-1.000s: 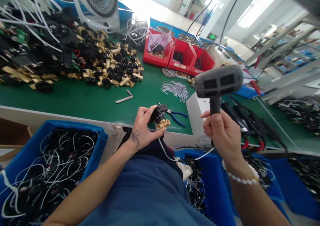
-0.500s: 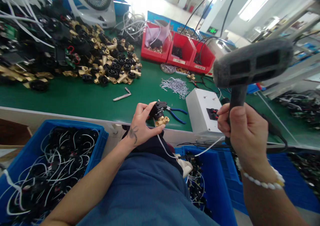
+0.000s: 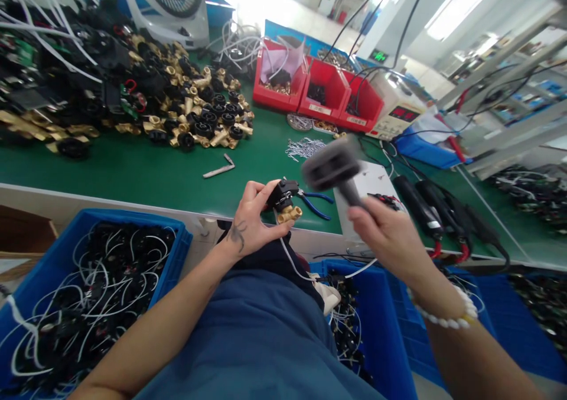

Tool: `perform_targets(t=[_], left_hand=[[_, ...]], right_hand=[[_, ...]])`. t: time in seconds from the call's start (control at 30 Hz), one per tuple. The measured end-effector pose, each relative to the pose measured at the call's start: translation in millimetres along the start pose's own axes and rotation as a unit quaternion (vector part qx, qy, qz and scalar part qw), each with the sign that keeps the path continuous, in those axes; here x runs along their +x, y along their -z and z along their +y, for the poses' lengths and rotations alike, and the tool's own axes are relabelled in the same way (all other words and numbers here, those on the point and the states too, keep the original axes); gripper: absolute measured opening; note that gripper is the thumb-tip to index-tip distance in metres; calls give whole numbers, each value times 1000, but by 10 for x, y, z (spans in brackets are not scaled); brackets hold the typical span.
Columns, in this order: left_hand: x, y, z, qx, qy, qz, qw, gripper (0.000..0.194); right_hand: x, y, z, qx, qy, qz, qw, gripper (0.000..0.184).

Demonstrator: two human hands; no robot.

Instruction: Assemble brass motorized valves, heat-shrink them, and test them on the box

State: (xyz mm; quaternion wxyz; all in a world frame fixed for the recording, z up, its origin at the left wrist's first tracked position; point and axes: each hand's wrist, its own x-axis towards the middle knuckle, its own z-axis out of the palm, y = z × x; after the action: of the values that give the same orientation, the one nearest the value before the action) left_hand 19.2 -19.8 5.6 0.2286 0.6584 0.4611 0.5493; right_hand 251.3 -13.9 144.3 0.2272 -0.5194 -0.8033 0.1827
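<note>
My left hand [image 3: 259,217] is closed round a black valve unit with a brass fitting [image 3: 289,213], at the front edge of the green bench. A white cable [image 3: 292,264] hangs from the unit. My right hand [image 3: 383,231] grips the handle of a grey mallet [image 3: 332,162], its head blurred by motion. The mallet head is up and to the right of the valve unit, apart from it. Blue-handled pliers [image 3: 316,205] lie on the bench just behind the unit. A white box [image 3: 370,181] sits partly hidden behind the mallet and my right hand.
Brass fittings with black parts [image 3: 208,116] are heaped at the back left. Metal clips [image 3: 305,148] lie before red bins [image 3: 323,96]. A bent grey key [image 3: 219,166] lies on the bench. Blue crates [image 3: 179,228] stand below, and black cylindrical tools [image 3: 419,208] are at right.
My right hand has swung the mallet left and down, closer to the valve unit. My left hand holds the unit in nearly the same place.
</note>
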Motion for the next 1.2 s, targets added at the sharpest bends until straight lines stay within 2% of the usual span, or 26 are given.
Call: perform_targets(t=[0.07, 0.1, 0.17, 0.23, 0.27, 0.3, 0.33, 0.4, 0.43, 0.47, 0.5, 0.57, 0.63, 0.67, 0.7, 0.77, 0.8, 0.83, 0.87, 0.93, 1.0, 1.03, 1.07, 1.1, 1.17, 1.2], left_hand=[[-2, 3, -2, -1, 0, 1, 1000, 73], [-1, 5, -2, -1, 0, -1, 1000, 73], [5, 11, 2, 2, 2, -4, 1000, 73], [15, 19, 8, 6, 0, -10, 1000, 74], [19, 22, 11, 8, -1, -12, 1000, 74], [21, 24, 14, 9, -2, -12, 1000, 74], [23, 25, 16, 9, -2, -13, 1000, 74], [21, 24, 16, 7, 1, -12, 1000, 73], [20, 22, 14, 5, 4, -12, 1000, 73], [19, 20, 11, 2, 6, -12, 1000, 73], [20, 18, 8, -1, 7, -12, 1000, 73], [23, 16, 4, -4, 3, -12, 1000, 74], [28, 17, 4, 0, -2, -13, 1000, 74], [29, 19, 6, 3, -3, -14, 1000, 74], [29, 22, 8, 7, -1, -14, 1000, 74], [28, 27, 12, 11, 5, -18, 1000, 74], [27, 28, 13, 10, 9, -20, 1000, 74], [27, 29, 14, 7, 11, -21, 1000, 74], [28, 29, 14, 4, 12, -21, 1000, 74], [34, 27, 14, 2, 11, -23, 1000, 74], [43, 25, 15, 7, 4, -25, 1000, 74], [47, 25, 15, 11, 2, -26, 1000, 74], [50, 25, 17, 14, 1, -26, 1000, 74], [51, 26, 18, 15, 0, -26, 1000, 74], [50, 28, 21, 13, -2, -27, 1000, 73], [49, 29, 22, 11, -1, -28, 1000, 73]], right_hand=[[3, 23, 13, -63, -17, -67, 996, 63], [-1, 48, 17, -49, -23, -52, 997, 62], [-19, 89, 14, 44, -20, 41, 998, 56], [-34, 86, 1, 145, -10, 141, 979, 49], [-33, 66, -5, 170, -7, 163, 972, 49], [-25, 41, -9, 167, -8, 148, 975, 51], [-12, 18, -9, 136, -13, 102, 985, 54], [24, 3, 3, 36, -28, -34, 998, 59], [39, 17, 12, -8, -33, -82, 996, 61], [49, 42, 22, -31, -36, -100, 994, 61], [52, 71, 30, -22, -37, -79, 996, 60], [45, 112, 39, 60, -33, 27, 997, 54], [35, 103, 39, 153, -16, 136, 979, 50], [35, 82, 40, 169, -12, 150, 974, 50], [41, 59, 43, 153, -10, 124, 980, 52], [61, 33, 51, 57, -13, -2, 998, 58], [72, 37, 54, 3, -15, -64, 998, 61], [79, 53, 55, -34, -15, -95, 995, 63], [80, 76, 54, -42, -16, -87, 995, 62], [67, 112, 45, 28, -19, 21, 999, 56], [45, 105, 38, 135, -5, 142, 981, 49], [38, 83, 40, 169, 3, 178, 969, 48], [35, 55, 45, 175, 6, 174, 969, 48], [37, 29, 55, 151, 3, 135, 979, 50], [51, 2, 80, 48, -23, 1, 999, 56], [59, 7, 92, -3, -35, -55, 998, 59]])
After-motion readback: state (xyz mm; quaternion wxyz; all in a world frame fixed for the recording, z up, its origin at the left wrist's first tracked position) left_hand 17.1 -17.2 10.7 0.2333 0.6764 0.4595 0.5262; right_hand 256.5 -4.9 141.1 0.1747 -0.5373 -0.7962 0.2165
